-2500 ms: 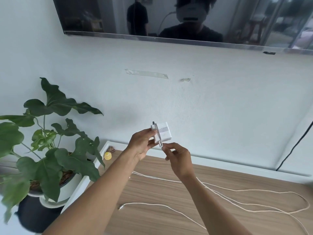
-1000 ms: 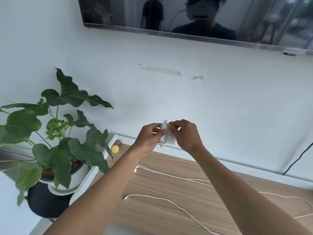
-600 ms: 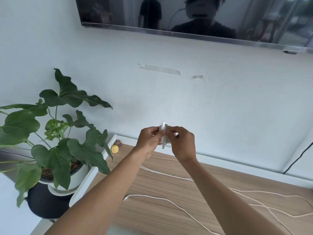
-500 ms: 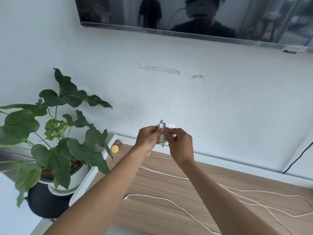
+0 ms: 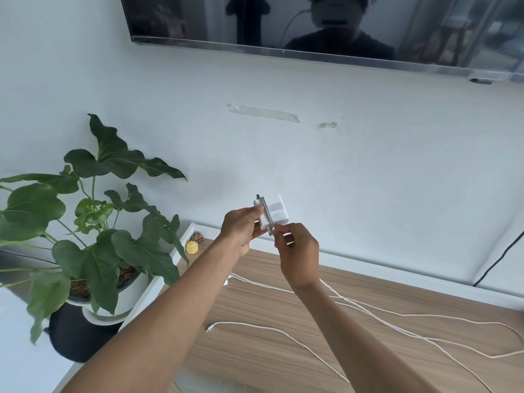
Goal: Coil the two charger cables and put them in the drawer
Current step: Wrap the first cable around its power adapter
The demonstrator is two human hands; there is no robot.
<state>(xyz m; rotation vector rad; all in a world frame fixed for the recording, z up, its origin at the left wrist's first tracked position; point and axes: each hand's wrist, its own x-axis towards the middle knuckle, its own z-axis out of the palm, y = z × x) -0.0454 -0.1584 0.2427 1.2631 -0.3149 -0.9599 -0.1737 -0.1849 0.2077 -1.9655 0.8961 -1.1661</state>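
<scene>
From the head camera, the left hand [image 5: 241, 232] gripped the white charger block [image 5: 278, 214] held up before the wall, the right hand [image 5: 297, 258] pinched the thin metal piece [image 5: 268, 215] on it, and the white cables [image 5: 368, 310] lay uncoiled on the wooden top [image 5: 269, 361].

- Two cables [image 5: 246, 323] lie on the desk [image 5: 283, 364]. Their ends are near its left edge, one behind the other, and both run toward the right edge.
- Above the far left corner, a charger [image 5: 276, 212] sits between the hands. The left hand [image 5: 241, 231] grips its left side, and the right hand [image 5: 297, 256] pinches its lower end.
- A plant [image 5: 99, 222] stands beside the left edge.
- A small item [image 5: 192, 247] sits at the far left corner.
- A TV [image 5: 312, 24] hangs on the wall above, with tape [image 5: 263, 112] below it.
- A cord [image 5: 504, 256] runs down the wall behind the far right edge.
</scene>
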